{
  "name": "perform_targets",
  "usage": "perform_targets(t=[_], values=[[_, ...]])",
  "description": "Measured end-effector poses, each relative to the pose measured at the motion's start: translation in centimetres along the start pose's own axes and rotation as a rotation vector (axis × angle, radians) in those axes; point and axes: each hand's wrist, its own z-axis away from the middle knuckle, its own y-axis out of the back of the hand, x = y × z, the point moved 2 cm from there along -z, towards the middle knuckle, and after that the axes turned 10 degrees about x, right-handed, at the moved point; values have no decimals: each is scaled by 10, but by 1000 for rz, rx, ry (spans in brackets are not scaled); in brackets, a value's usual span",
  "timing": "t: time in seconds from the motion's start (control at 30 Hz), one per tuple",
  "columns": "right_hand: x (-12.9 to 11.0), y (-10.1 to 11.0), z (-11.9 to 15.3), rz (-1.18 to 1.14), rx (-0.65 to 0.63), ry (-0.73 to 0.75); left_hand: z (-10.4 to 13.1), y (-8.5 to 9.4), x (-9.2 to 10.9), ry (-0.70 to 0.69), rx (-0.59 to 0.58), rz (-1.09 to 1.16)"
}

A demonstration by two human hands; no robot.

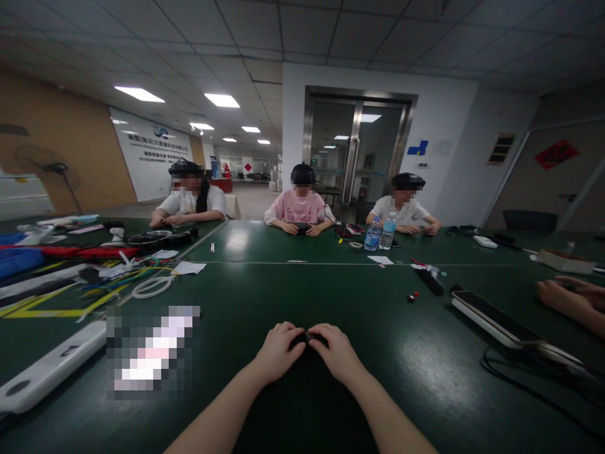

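Observation:
Both my hands meet over the green tabletop [302,290], straight in front of me. Between them is a small black object [308,338], mostly covered by my fingers, so its kind does not show. My left hand [280,350] is closed on its left side, thumb and fingers bent round it. From the right, my right hand [336,350] grips the same object in a like way. It appears to rest on or just above the table; I cannot tell which.
Left lie a white power strip [57,366], a blurred-out bright rectangle [155,350] and coiled white cable [154,287]. Right are a dark-faced flat device [496,318], black cables [524,378] and another person's hands [571,299]. Three people sit opposite, near two water bottles [387,232].

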Motion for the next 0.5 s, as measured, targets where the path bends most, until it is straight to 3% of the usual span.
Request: perform_targets(t=[0.5], values=[[11, 2, 3, -96, -47, -32, -1, -5, -6, 20, 12, -1]])
